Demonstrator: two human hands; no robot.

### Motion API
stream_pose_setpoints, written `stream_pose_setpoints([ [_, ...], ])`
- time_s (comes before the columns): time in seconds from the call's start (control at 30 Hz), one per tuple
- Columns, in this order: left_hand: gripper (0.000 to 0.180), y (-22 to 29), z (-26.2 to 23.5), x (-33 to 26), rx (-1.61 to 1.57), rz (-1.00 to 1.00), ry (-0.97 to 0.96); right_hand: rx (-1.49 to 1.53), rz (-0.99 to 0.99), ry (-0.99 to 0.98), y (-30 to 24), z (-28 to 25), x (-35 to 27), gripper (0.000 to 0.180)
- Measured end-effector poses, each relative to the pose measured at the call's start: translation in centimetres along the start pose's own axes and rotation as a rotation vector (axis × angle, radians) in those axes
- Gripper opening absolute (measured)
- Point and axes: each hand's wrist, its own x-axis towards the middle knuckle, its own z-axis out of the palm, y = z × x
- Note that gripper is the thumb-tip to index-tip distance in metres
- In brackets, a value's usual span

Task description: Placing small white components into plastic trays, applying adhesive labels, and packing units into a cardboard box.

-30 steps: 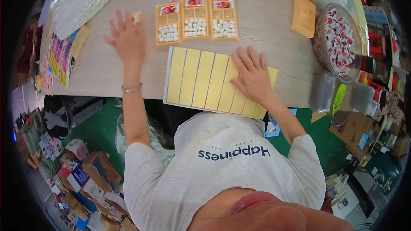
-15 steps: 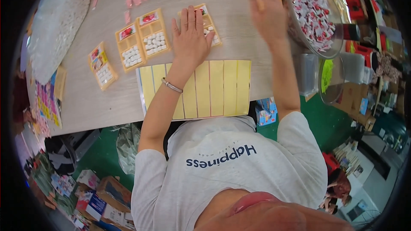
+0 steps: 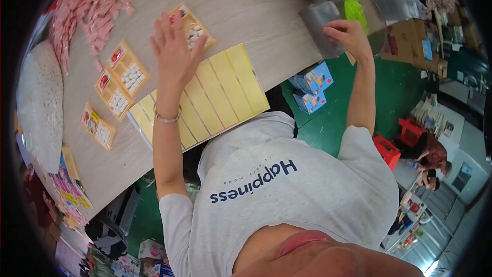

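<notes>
Left hand (image 3: 173, 51) lies open on a yellow tray (image 3: 190, 24); right hand (image 3: 348, 35) grips a grey bag (image 3: 320, 23)

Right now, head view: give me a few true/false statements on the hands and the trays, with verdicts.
1. The left hand lies spread over a small yellow tray of white pieces. True.
2. The right hand rests flat on the yellow sheet. False: it is off to the right, at a grey bag by the table edge.
3. A bracelet sits on the left wrist. True.
4. The pile of pink packets lies by the right hand. False: it is at the table's far left.
5. The other small trays are empty. False: they hold white pieces.
</notes>
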Motion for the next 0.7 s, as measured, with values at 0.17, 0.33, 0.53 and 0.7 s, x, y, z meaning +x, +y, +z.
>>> stream_pose_setpoints([
  [0.17, 0.072, 1.9, -2.5, -2.2, -0.265, 0.071, 0.049, 0.147, 0.037, -0.017, 1.0, -0.2, 0.2, 0.021],
  [0.33, 0.065, 4.3, -3.6, -3.4, -0.499, 0.069, 0.024, 0.180, 0.028, 0.013, 1.4, 0.2, 0.3, 0.021],
  [0.53, 0.057, 5.3, -3.4, -3.8, -0.635, 0.070, 0.073, -0.186, -0.111, 0.193, 0.9, 1.7, 0.0, 0.015],
  [0.7, 0.044, 4.3, -3.5, -6.3, -0.940, -0.091, 0.203, -0.699, -0.655, 0.802, -4.9, 2.5, -5.2, 0.009],
])
